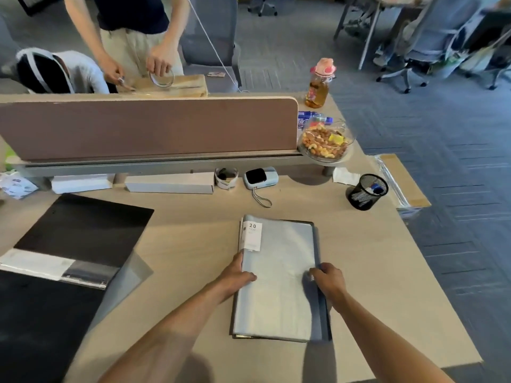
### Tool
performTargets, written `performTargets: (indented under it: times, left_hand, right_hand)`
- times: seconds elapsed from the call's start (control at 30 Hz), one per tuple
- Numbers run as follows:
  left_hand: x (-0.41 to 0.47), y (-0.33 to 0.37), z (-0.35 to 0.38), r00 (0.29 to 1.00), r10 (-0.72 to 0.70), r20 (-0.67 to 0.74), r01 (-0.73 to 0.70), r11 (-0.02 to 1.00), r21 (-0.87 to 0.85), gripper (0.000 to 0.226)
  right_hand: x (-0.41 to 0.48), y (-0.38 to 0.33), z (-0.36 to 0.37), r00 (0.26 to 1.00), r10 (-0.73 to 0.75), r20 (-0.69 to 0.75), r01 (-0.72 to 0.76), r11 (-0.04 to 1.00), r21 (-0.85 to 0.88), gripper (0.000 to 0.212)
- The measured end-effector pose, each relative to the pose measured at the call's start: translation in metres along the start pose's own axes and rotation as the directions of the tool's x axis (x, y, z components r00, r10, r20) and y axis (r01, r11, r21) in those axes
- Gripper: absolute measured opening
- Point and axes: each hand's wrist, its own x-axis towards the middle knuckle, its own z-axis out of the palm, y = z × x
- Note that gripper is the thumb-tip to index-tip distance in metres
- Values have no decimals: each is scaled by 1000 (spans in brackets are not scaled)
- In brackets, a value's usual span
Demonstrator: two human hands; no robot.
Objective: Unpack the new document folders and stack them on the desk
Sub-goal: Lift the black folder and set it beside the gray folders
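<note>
Left grip: left hand (237,275) curls round the spine edge of the document folder (279,288), thumb on top of the cover.
Right grip: right hand (329,279) pinches the opposite long edge, fingers curled.
Folder: glossy, pale grey-blue, flat on the desk (193,244) between both hands; white label (253,236) at its far left corner.
Nearby: black folders (83,228) lie well apart on the left; mesh pen cup (366,192) stands further back on the right.

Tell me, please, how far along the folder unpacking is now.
Done: one black plastic folder lies open on the beige wooden desk. In hand: the left hand and right hand grip the grey-blue folder, seemingly still in clear wrap. Left: unwrapping it and stacking; no stack shows yet.
</note>
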Motion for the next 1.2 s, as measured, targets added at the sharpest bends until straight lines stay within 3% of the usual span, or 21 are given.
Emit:
performTargets:
  times: [0.3, 0.53, 1.2]
  left_hand:
    - [-27, 36, 49, 984, -19, -180, 39, 993, 112, 65]
    - [-30, 35, 45, 957, -65, -283, 89, 993, 73, 62]
    - [-23, 43, 49, 973, -84, -216, 64, 993, -97, 67]
  right_hand:
    - [11, 17, -29, 1000, -26, -6, 26, 999, 46, 22]
    - [11, 15, -28, 999, -48, 8, 48, 998, 46, 16]
    - [-4, 2, -40, 999, -34, 17, 34, 998, 49, 18]
